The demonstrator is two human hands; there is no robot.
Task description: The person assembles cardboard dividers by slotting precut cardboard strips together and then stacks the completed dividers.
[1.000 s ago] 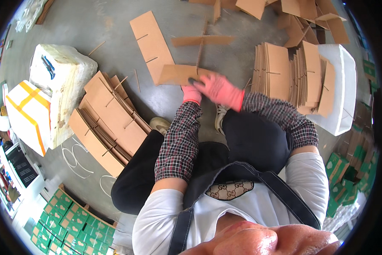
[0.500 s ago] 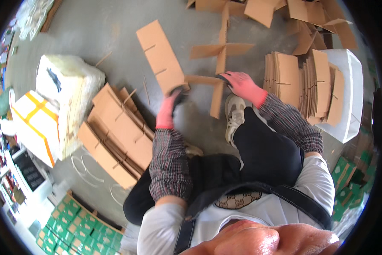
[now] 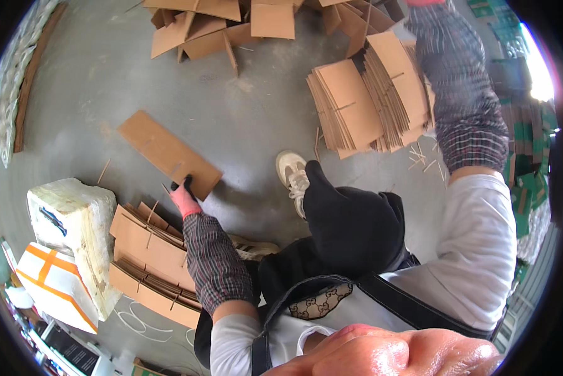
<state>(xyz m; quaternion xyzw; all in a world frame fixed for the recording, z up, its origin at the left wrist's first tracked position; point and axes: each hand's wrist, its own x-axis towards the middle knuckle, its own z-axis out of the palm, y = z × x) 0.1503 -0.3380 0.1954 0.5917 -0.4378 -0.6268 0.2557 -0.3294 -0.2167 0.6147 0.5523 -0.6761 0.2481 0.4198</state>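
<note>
Your left hand [image 3: 184, 199] pinches the near end of the cardboard sheet [image 3: 167, 153], whose long axis runs away up-left across the floor, while your right hand is out of view.

Wrapped packages left of the left hand

A white plastic-wrapped block [image 3: 75, 225] stands just left of the left hand [image 3: 184, 199]; farther left and lower sits a white package banded with orange tape [image 3: 53, 285].

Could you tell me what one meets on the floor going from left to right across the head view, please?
White foam block → stack of flat cardboard sheets → left hand gripping a single cardboard sheet → white shoe → big stacks of cardboard pieces → right arm's plaid sleeve.
</note>
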